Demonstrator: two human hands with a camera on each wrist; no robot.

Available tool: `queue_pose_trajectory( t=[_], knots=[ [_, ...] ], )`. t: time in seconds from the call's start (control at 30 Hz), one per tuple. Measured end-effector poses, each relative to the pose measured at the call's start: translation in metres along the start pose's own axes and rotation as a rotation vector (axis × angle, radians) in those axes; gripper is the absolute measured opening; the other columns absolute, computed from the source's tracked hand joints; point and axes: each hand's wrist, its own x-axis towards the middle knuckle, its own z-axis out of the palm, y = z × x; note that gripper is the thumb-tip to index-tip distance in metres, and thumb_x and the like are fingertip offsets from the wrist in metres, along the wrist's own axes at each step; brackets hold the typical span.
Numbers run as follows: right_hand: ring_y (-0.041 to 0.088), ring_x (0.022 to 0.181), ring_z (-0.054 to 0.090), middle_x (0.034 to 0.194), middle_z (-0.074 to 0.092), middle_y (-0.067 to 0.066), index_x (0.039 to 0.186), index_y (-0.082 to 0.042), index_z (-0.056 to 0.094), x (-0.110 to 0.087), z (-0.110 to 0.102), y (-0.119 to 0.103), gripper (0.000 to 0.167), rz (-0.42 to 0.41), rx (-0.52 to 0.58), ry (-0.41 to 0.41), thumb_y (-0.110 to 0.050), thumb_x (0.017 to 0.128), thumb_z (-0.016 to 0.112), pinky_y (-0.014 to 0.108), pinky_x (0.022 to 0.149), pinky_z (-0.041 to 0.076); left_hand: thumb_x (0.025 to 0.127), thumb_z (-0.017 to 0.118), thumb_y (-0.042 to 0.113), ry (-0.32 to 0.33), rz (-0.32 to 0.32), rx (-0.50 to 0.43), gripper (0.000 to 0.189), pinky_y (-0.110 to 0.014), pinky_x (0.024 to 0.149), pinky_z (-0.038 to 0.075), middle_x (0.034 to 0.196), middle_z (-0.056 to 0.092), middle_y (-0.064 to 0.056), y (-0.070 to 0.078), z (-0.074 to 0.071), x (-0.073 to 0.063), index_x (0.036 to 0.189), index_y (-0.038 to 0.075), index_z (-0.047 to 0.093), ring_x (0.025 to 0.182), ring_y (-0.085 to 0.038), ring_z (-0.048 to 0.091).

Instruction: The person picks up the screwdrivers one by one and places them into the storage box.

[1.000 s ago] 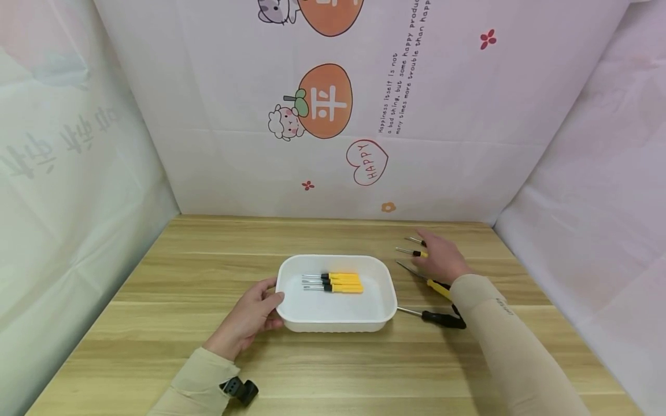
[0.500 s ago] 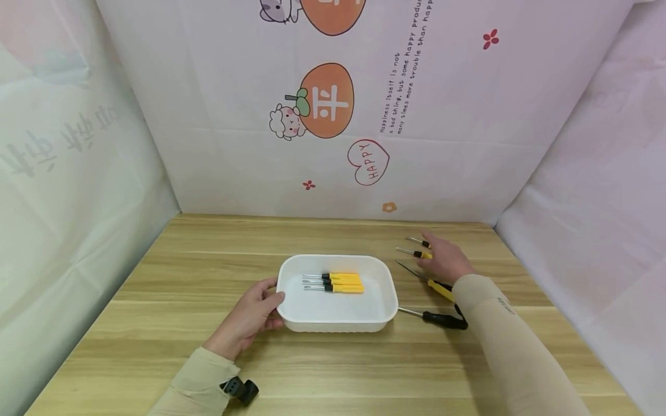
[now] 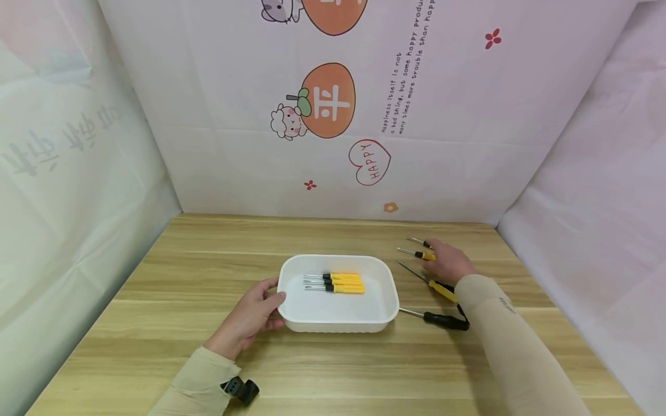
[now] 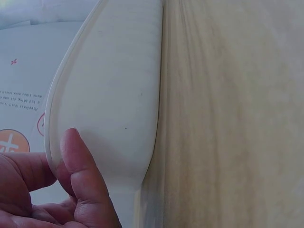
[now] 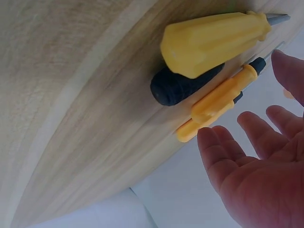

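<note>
My left hand (image 3: 250, 318) grips the left end of a white plastic tray (image 3: 338, 326), thumb over the rim and fingers outside. In the left wrist view, fingers (image 4: 83, 171) press the tray wall. Inside the tray lie several small yellow-handled screwdrivers (image 3: 346, 283), side by side. My right hand (image 3: 451, 263) hovers by two small yellow screwdrivers (image 3: 428, 255) on the table, partly covering their handles. The right wrist view shows its fingers (image 5: 218, 152) loosely bent, with nothing held.
A larger yellow screwdriver (image 3: 441, 290) lies nearer me than the small pair, beside a dark-handled one (image 5: 175, 85). A black-handled screwdriver (image 3: 444, 320) lies right of the tray, its tip close to the tray wall. White printed sheets (image 3: 234, 173) enclose the wooden table (image 3: 333, 375).
My right hand has drawn back slightly to the right and toward me, showing more of the small screwdrivers' handles. My left hand and the tray stay put.
</note>
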Motion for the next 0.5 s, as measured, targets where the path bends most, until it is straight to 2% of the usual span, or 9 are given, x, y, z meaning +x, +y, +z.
queue_pose_trajectory(
  t=[0.2, 0.5],
  knots=[
    [0.058, 0.14, 0.041, 0.156, 0.039, 0.037, 0.161, 0.006, 0.027, 0.0015, 0.0014, 0.0038, 0.073, -0.005, -0.006, -0.028, -0.023, 0.102, 0.061, 0.069, 0.114, 0.037, 0.108, 0.055, 0.013, -0.003, 0.0, 0.003, 0.053, -0.028, 0.068, 0.06, 0.113, 0.054, -0.02, 0.0005, 0.0, 0.0003, 0.158, 0.002, 0.04, 0.081, -0.019, 0.065],
    [0.057, 0.137, 0.045, 0.153, 0.044, 0.036, 0.157, 0.006, 0.036, 0.0058, 0.0056, 0.0071, 0.069, -0.008, -0.06, -0.059, -0.024, 0.1, 0.06, 0.068, 0.111, 0.041, 0.108, 0.055, 0.013, 0.001, -0.002, 0.007, 0.053, -0.027, 0.067, 0.059, 0.113, 0.054, -0.019, 0.0007, 0.0004, 0.0001, 0.158, 0.003, 0.04, 0.08, -0.019, 0.065]
  ],
)
